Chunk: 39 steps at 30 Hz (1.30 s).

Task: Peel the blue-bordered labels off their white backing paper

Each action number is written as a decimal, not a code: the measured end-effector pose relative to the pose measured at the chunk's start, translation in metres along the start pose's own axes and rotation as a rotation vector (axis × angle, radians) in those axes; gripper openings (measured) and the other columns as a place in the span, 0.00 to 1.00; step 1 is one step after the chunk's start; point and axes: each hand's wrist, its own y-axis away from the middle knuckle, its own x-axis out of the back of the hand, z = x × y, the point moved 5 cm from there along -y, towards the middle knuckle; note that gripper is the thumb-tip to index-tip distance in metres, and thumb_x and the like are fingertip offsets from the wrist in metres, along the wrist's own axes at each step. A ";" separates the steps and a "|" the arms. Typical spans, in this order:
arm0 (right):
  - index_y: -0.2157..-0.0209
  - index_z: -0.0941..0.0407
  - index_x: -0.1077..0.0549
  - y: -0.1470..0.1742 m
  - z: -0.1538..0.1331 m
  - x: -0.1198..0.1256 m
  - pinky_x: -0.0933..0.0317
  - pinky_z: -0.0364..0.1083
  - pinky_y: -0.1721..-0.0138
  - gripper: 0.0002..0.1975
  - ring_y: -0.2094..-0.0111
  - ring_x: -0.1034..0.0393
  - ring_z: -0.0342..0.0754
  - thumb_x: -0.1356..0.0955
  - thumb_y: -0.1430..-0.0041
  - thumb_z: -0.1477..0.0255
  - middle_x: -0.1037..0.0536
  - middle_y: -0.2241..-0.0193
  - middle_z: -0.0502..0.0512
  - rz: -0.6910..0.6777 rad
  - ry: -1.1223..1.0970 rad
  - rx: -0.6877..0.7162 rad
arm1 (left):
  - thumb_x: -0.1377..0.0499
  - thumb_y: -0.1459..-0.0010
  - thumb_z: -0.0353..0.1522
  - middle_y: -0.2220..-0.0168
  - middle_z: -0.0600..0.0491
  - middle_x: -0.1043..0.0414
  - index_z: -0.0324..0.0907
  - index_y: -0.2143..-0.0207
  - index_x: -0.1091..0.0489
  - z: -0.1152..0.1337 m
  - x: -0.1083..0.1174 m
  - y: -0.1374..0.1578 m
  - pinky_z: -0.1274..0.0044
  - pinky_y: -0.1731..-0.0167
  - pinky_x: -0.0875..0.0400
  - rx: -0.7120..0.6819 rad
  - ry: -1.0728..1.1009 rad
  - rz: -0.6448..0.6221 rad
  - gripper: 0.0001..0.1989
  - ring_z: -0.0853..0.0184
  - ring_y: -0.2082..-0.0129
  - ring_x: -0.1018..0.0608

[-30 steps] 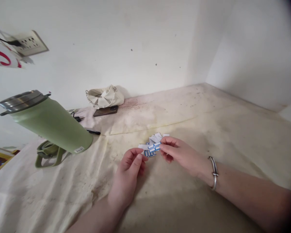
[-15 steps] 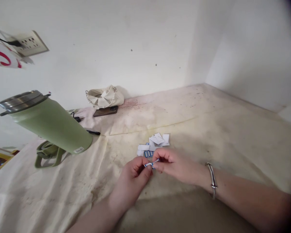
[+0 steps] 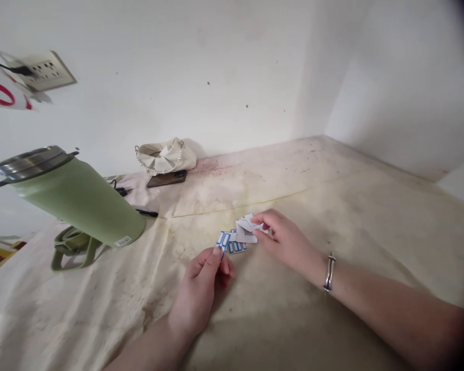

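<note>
My left hand pinches a small sheet of blue-bordered labels between thumb and fingers, holding it up just left of a little pile. At that pile, my right hand has its thumb and fingertips closed at the edge of a white paper piece; the fingers partly hide it. Other white paper pieces lie under and around it. More blue-bordered labels show at the pile's near side, flat on the cloth. A metal bracelet circles my right wrist.
A green tumbler with a steel rim stands at left, beside its green handled lid. Behind are a black pen, a phone and a cream bag against the wall. A wrinkled beige cloth covers the table.
Both hands worked together on a blue-and-white strip before. Now my left hand alone holds the labels, turned face up, and my right hand has moved away to the white paper pile.
</note>
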 end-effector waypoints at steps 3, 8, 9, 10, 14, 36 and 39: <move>0.57 0.55 0.31 0.005 -0.010 -0.011 0.41 0.51 0.52 0.12 0.54 0.37 0.51 0.35 0.44 0.75 0.30 0.58 0.58 -0.085 0.089 0.166 | 0.47 0.43 0.41 0.83 0.56 0.38 0.40 0.82 0.36 0.004 -0.003 0.002 0.79 0.79 0.47 -0.026 -0.232 -0.059 0.19 0.72 0.81 0.38; 0.60 0.57 0.27 0.006 -0.002 -0.017 0.40 0.52 0.53 0.11 0.55 0.38 0.53 0.34 0.46 0.79 0.29 0.60 0.59 -0.138 0.264 0.124 | 0.42 0.48 0.40 0.84 0.60 0.44 0.41 0.81 0.39 0.004 -0.004 0.002 0.81 0.82 0.52 -0.024 -0.276 -0.075 0.15 0.74 0.82 0.43; 0.61 0.57 0.26 0.005 0.001 -0.017 0.40 0.51 0.54 0.10 0.56 0.37 0.53 0.34 0.47 0.79 0.29 0.61 0.59 -0.143 0.278 0.113 | 0.42 0.48 0.39 0.84 0.60 0.44 0.41 0.79 0.39 0.003 -0.003 0.002 0.81 0.82 0.52 -0.013 -0.255 -0.068 0.14 0.74 0.82 0.44; 0.63 0.57 0.26 0.004 0.002 -0.017 0.39 0.50 0.55 0.10 0.57 0.37 0.52 0.34 0.47 0.80 0.29 0.62 0.59 -0.146 0.288 0.106 | 0.41 0.48 0.39 0.83 0.61 0.43 0.41 0.78 0.38 0.002 -0.003 0.001 0.82 0.82 0.51 -0.003 -0.236 -0.061 0.13 0.75 0.82 0.44; 0.67 0.57 0.27 0.002 0.004 -0.016 0.40 0.48 0.58 0.06 0.59 0.37 0.51 0.34 0.46 0.80 0.29 0.65 0.57 -0.138 0.281 0.099 | 0.41 0.47 0.36 0.80 0.58 0.35 0.41 0.73 0.39 -0.003 -0.003 -0.001 0.83 0.81 0.46 0.028 -0.155 -0.056 0.09 0.75 0.82 0.37; 0.70 0.54 0.35 0.017 -0.028 -0.014 0.45 0.41 0.73 0.02 0.75 0.39 0.41 0.38 0.44 0.74 0.32 0.75 0.47 -0.198 -0.404 -0.133 | 0.40 0.48 0.34 0.76 0.55 0.29 0.40 0.69 0.33 -0.002 -0.001 -0.003 0.81 0.79 0.39 0.032 0.043 -0.001 0.07 0.74 0.80 0.31; 0.70 0.54 0.35 0.019 -0.026 -0.020 0.44 0.42 0.73 0.01 0.75 0.37 0.42 0.37 0.45 0.73 0.29 0.76 0.47 -0.228 -0.351 -0.156 | 0.41 0.47 0.34 0.73 0.55 0.28 0.40 0.69 0.33 0.000 -0.002 -0.003 0.81 0.78 0.38 0.020 0.047 -0.036 0.06 0.73 0.79 0.30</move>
